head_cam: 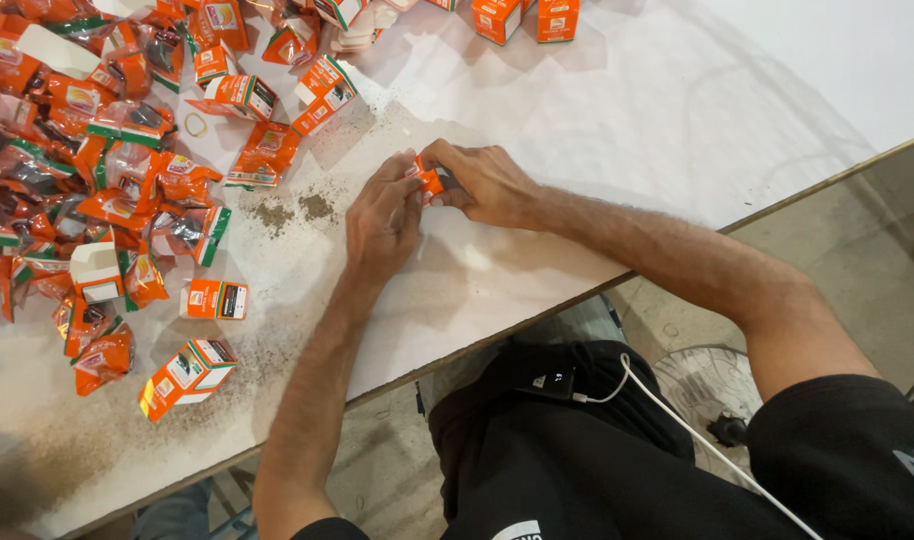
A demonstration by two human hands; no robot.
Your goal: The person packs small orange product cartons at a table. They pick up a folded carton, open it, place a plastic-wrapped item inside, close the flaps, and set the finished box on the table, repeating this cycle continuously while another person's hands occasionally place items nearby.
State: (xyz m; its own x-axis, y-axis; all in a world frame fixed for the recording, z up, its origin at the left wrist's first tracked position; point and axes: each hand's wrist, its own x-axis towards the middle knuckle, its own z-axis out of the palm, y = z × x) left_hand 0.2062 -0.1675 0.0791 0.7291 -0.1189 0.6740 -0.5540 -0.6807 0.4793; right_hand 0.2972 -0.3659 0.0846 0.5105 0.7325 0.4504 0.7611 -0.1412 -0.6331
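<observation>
My left hand (382,215) and my right hand (482,180) meet over the white table (597,120), both gripping one small orange packet (430,180) between the fingertips. Most of the packet is hidden by the fingers. Whether it is a pouch or a folded box I cannot tell. Both forearms reach in from the lower edge of the view.
A heap of orange foil pouches (87,170) covers the table's left side. Small orange-and-white boxes (187,375) lie nearby, with more boxes (522,18) at the far edge. Dark powder (297,210) is spilled left of my hands. A rubber band (195,124) lies among the pouches.
</observation>
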